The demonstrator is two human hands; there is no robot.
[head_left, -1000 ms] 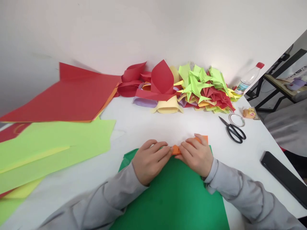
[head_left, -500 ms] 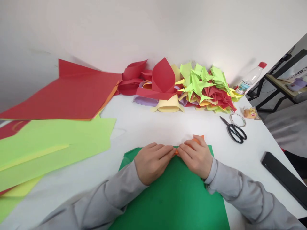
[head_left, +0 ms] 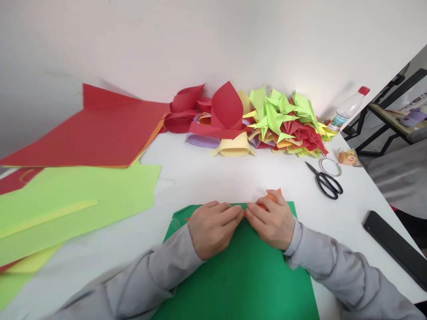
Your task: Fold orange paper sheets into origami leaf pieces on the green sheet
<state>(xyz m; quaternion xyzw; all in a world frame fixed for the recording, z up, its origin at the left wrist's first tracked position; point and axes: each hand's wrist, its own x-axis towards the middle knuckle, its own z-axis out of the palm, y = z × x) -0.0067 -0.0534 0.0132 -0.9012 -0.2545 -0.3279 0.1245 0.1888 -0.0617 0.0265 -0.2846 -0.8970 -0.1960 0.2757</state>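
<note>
Close together at the far edge of a green sheet (head_left: 256, 275), both hands work on one piece of folded orange paper (head_left: 279, 193). My left hand (head_left: 215, 229) is closed, its thumb and fingers pinching the paper's middle; a thin orange tip shows past its outer side. Fingers bent, my right hand (head_left: 271, 220) grips the other part, and an orange corner sticks up behind its knuckles. Most of the orange paper is hidden under the fingers.
Lime green sheets (head_left: 110, 191) and a large red sheet (head_left: 110, 133) lie at left. Folded paper shapes (head_left: 273, 115) are heaped along the wall. Black scissors (head_left: 325, 182), a tape roll (head_left: 330, 167), a bottle (head_left: 348, 111) and a black bar (head_left: 395, 249) are at right.
Both hands have shifted very slightly, staying on the orange paper. A thin orange tip now shows beyond the left hand's outer side.
</note>
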